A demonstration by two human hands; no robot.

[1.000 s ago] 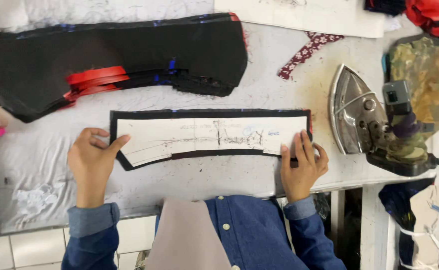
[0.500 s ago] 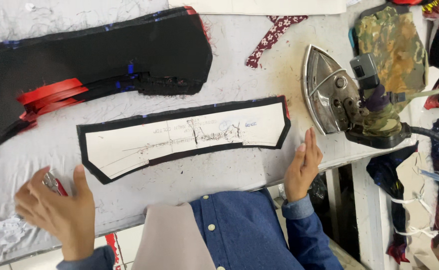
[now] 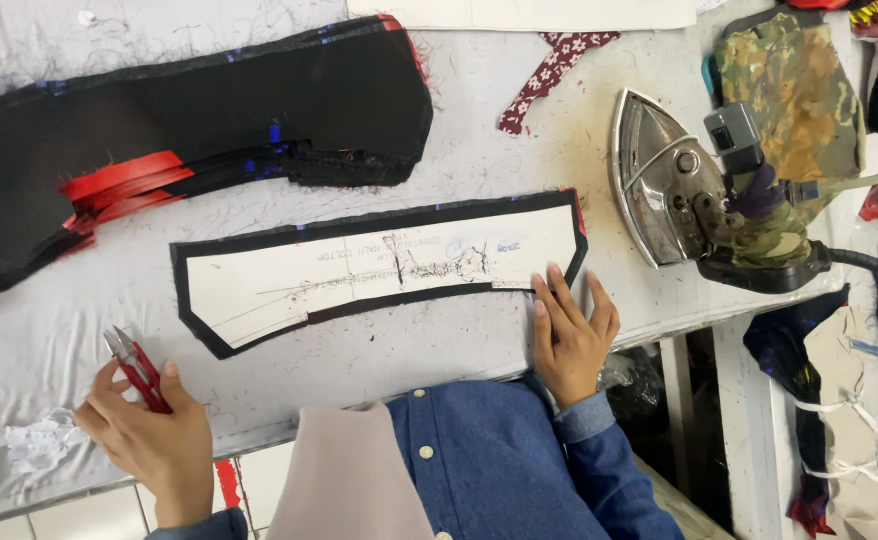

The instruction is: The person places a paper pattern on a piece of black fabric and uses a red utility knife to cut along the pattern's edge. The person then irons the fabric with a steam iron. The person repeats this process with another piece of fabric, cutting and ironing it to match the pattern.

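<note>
A white paper pattern [image 3: 379,268] lies on a black fabric piece [image 3: 204,340] in the middle of the white table [image 3: 519,130]. My left hand [image 3: 149,435] is at the table's front edge, left of the piece, and holds small red-handled thread snips [image 3: 131,364] with the blades pointing up. My right hand [image 3: 571,335] rests flat on the table with fingers together, fingertips just touching the lower right corner of the black piece.
A stack of black fabric pieces with red and blue layers [image 3: 189,130] lies at the back left. A steel iron [image 3: 694,200] rests on its side at the right, a camouflage cloth [image 3: 794,85] behind it. A red patterned strip [image 3: 549,75] lies at the back.
My left hand left the fabric piece, drew back to the table's edge and now holds the red snips upright. My right hand slid off the piece's end and lies flat beside it.
</note>
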